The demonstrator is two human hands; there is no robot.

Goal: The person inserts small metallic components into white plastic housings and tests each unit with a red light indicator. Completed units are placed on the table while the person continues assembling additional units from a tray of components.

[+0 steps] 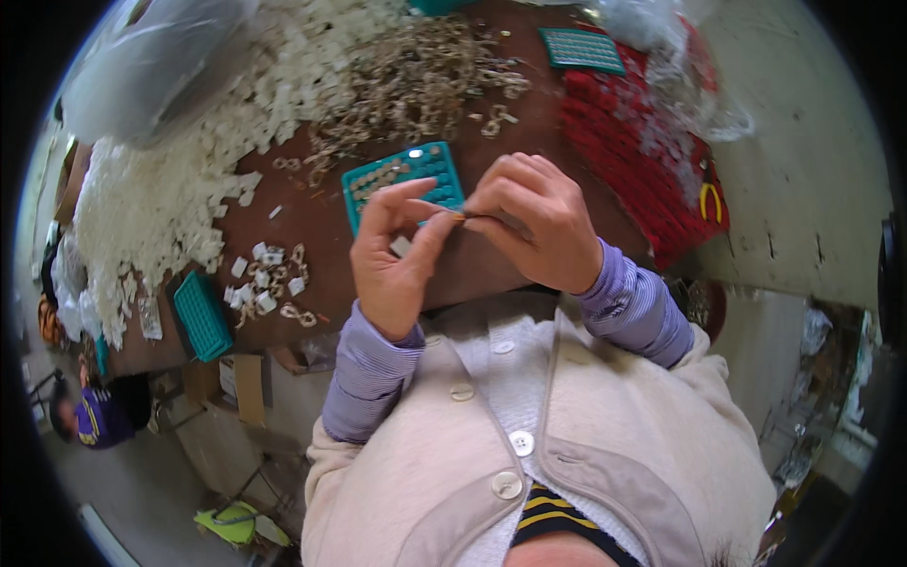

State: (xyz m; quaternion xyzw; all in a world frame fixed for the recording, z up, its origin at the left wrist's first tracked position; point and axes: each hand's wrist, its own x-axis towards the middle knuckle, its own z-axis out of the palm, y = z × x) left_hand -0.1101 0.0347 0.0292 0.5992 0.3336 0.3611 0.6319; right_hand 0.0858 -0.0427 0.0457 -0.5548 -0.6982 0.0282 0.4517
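My left hand (392, 274) and my right hand (540, 225) meet at the near edge of a teal compartment tray (450, 163). Thumb and forefinger of the left hand pinch a small orange-brown piece (459, 217). The right fingertips close on its other end; its exact kind is too small to make out. A small white block (401, 247) shows in the left hand, behind the thumb. Beige pieces (383, 177) fill part of the tray's left side, and its right side shows teal cells.
Tangled brownish looped pieces (416, 80) and a wide heap of whitish pieces (179, 189) cover the far table. A second teal tray (202, 317) lies left, near white-tagged loops (265, 283). Yellow-handled pliers (710, 198) rest on red cloth (633, 161). A person (99, 416) is at lower left.
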